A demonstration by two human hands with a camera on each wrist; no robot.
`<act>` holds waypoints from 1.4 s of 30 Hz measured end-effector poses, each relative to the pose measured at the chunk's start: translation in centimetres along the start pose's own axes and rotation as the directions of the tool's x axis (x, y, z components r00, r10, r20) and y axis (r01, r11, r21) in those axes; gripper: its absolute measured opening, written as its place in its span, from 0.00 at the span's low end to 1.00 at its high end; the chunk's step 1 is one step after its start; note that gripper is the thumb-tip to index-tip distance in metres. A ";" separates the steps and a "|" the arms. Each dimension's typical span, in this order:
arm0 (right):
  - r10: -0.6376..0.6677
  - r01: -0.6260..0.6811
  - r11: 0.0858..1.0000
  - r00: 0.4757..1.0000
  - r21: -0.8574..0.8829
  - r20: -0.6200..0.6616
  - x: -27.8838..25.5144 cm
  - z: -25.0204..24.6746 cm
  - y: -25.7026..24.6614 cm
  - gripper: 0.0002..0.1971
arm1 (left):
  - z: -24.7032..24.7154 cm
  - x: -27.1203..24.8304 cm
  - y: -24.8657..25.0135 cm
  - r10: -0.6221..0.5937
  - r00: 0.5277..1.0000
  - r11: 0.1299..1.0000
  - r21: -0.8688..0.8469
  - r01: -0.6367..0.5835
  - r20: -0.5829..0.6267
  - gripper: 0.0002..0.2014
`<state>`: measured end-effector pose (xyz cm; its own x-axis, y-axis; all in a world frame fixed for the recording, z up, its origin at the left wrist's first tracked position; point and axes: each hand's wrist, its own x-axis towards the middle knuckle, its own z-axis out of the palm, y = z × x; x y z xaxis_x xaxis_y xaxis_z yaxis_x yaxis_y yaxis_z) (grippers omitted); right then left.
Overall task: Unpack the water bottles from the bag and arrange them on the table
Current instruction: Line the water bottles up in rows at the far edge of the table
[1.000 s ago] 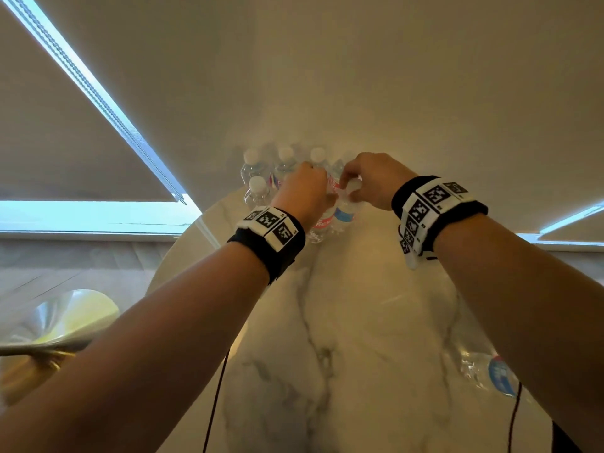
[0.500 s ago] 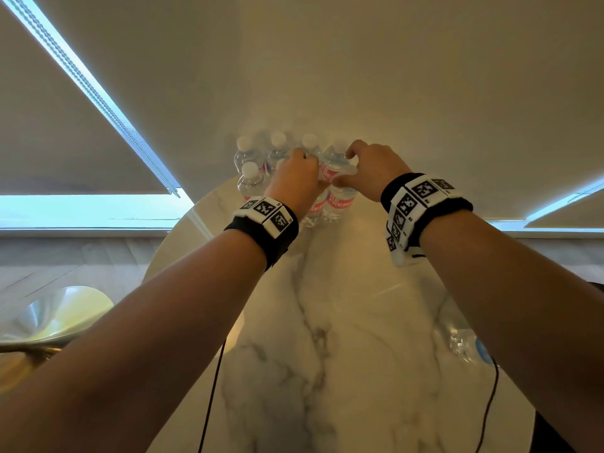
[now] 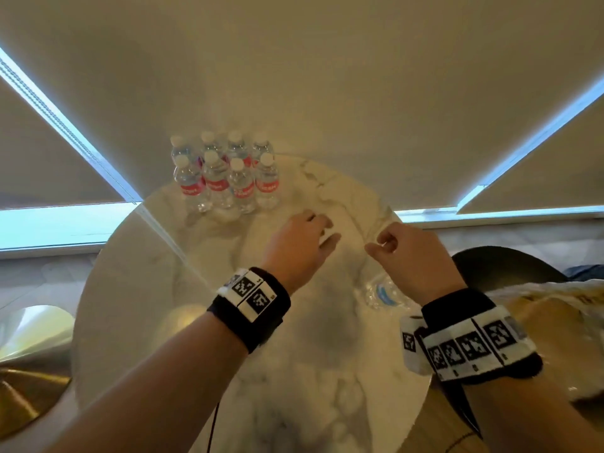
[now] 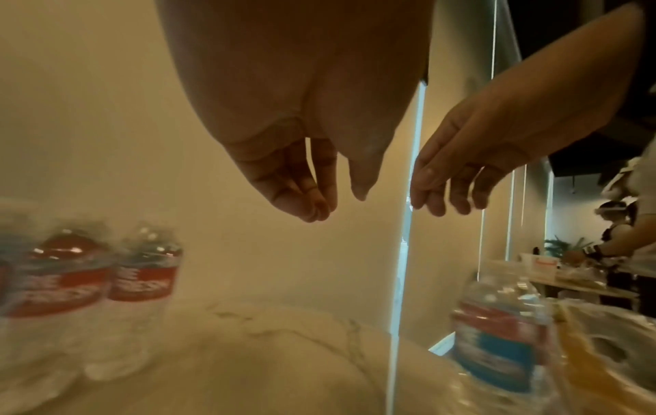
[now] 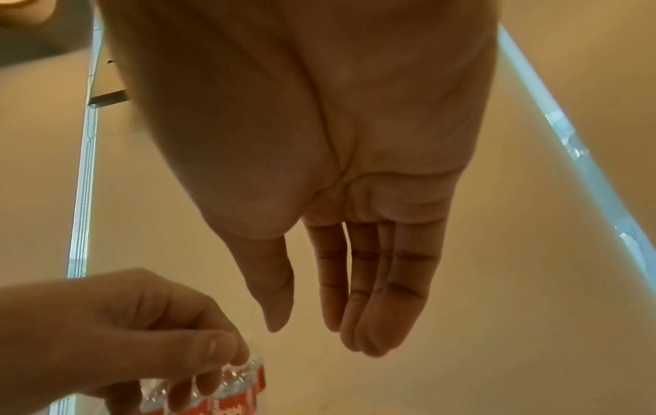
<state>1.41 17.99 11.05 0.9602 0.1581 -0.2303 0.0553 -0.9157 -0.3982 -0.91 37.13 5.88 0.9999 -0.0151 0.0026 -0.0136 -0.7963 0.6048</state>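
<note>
Several clear water bottles with red labels (image 3: pixel 225 181) stand upright in two rows at the far left of the round marble table (image 3: pixel 202 322). My left hand (image 3: pixel 328 230) hovers to the right of them and nearer to me, fingers loosely curled and holding nothing. Beside it, my right hand (image 3: pixel 379 245) is also empty, its fingers relaxed in the right wrist view (image 5: pixel 319 323). One bottle with a blue label (image 3: pixel 382 294) sits at the table's right edge, under my right wrist. A clear plastic bag (image 3: pixel 549 308) lies just off the table to the right.
A dark chair back (image 3: pixel 500 266) stands behind the bag. A gold curved seat (image 3: pixel 29 341) is at the lower left. Closed window blinds (image 3: pixel 327 76) hang close behind the table. In the left wrist view another person (image 4: pixel 624 247) works at a distant table.
Both hands have let go of the front-row bottles and drawn back toward me and to the right. The head view has turned right, so the bag now shows.
</note>
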 end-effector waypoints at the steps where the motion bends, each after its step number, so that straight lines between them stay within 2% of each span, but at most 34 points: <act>1: -0.011 0.010 0.999 1.000 -0.036 -0.022 -0.7 -0.1 1.8 0.16 | 1.6 -0.9 1.6 -0.002 1.000 1.000 -0.031 0.002 0.023 0.17; 5: -0.061 0.049 0.977 0.997 -0.208 -0.052 -2.2 -0.6 8.2 0.16 | 6.9 -3.2 7.4 -0.033 0.994 0.998 -0.044 0.038 0.104 0.21; 8: -0.062 0.063 0.957 0.998 -0.284 0.013 -2.9 -1.0 11.4 0.19 | 9.6 -3.9 10.2 -0.056 0.988 0.997 -0.045 0.063 0.141 0.29; 10: -0.057 0.075 0.960 0.996 -0.269 0.073 -2.9 -0.9 12.9 0.21 | 11.0 -3.8 11.3 -0.064 0.990 0.997 -0.030 0.069 0.128 0.31; 17: -0.102 0.116 0.975 0.991 -0.191 0.082 -1.2 0.0 13.8 0.15 | 12.1 -1.5 11.9 -0.110 0.988 0.993 -0.033 0.114 0.111 0.16; 23: -0.099 0.127 0.973 0.984 -0.191 0.149 2.8 0.0 10.9 0.13 | 10.0 1.6 8.6 -0.092 0.979 0.995 -0.006 0.095 0.179 0.17; 29: -0.159 0.193 0.966 0.969 -0.172 0.190 9.5 0.5 5.6 0.11 | 4.7 5.9 2.2 -0.006 0.970 0.997 0.080 -0.014 0.241 0.18; 37: -0.343 0.389 0.902 0.909 -0.187 0.239 21.3 2.0 -2.4 0.13 | -1.9 15.3 -4.7 -0.024 0.976 0.974 0.226 -0.027 0.217 0.20; 42: -0.444 0.493 0.846 0.863 -0.204 0.243 27.3 2.4 -7.0 0.14 | -4.5 19.0 -7.4 -0.011 0.971 0.957 0.284 -0.059 0.238 0.19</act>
<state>26.61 29.66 5.40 0.7371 0.6325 -0.2382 0.5758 -0.7722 -0.2687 18.26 45.42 5.05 0.9695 -0.1499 -0.1940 -0.0738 -0.9330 0.3522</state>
